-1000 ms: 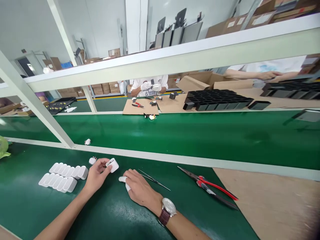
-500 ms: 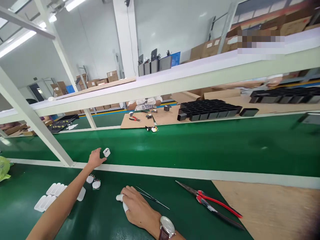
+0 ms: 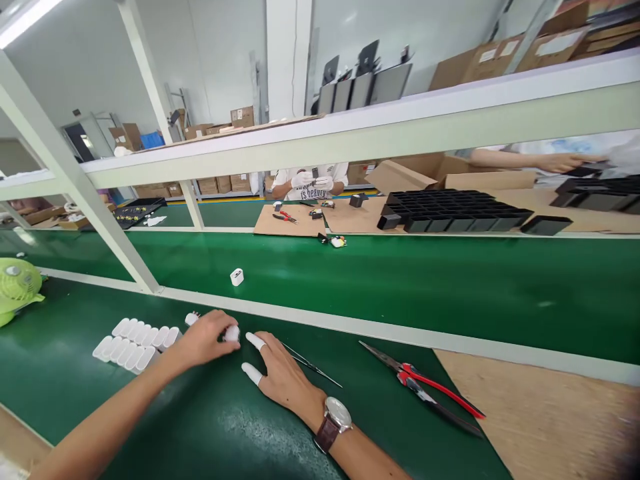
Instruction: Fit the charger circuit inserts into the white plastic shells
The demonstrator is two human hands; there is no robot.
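Note:
My left hand (image 3: pixel 207 339) is closed, thumb and fingers pinching a small part with a round white top (image 3: pixel 232 334) just above the green bench. Behind its knuckles, a similar white part (image 3: pixel 191 319) lies partly hidden. My right hand (image 3: pixel 285 377) is open, with white covers on thumb and forefinger pointing toward the pinched part; it holds nothing. Beside it lie thin metal tweezers (image 3: pixel 323 373), their far end partly behind the hand. Rows of white oval shells (image 3: pixel 127 350) stand near my left forearm. Across the rail, one white housing (image 3: pixel 237 277) sits on the green belt.
Red-and-black long-nose pliers (image 3: pixel 410 379) lie right, near a brown board (image 3: pixel 565 407). A pale rail (image 3: pixel 320 325) separates bench and belt. An upright post (image 3: pixel 105 200) and shelf (image 3: pixel 350 147) stand ahead. A lime-green fan (image 3: pixel 19 283) is far left. Co-workers' hands work opposite.
My left hand has moved back from beside the white housing, leaving it on the belt, and picked up a round-topped white part. My right thumb and forefinger have spread. The view has shifted.

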